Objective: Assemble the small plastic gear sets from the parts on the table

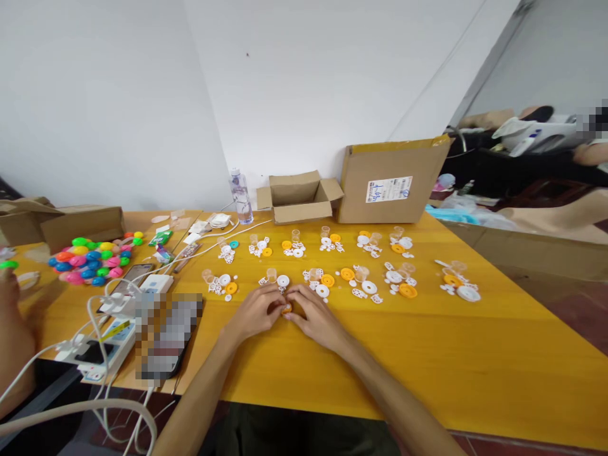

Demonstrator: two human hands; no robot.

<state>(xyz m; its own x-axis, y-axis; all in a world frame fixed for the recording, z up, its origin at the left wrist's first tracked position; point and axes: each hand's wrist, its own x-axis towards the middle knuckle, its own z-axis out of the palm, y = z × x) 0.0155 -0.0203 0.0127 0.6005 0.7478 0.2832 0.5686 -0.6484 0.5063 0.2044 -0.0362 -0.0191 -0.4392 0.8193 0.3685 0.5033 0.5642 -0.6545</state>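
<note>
My left hand (259,311) and my right hand (316,315) meet above the near side of the table. Their fingertips pinch a small orange plastic part (285,310), mostly covered, so its exact shape does not show. Just beyond my fingers lie a white plastic disc (283,280) and a clear plastic cup (271,275). Right of them sit an orange wheel (327,280) and a white wheel (322,291). Similar small groups of cups, wheels and white cut-out pieces form two rows across the wooden table (380,361).
At the back stand an open cardboard box (301,212), a large carton (394,183) and a water bottle (242,196). To the left are colourful plastic balls (90,259), a power strip (111,348) with cables and a phone (173,335). Another person's arm (14,335) shows at far left.
</note>
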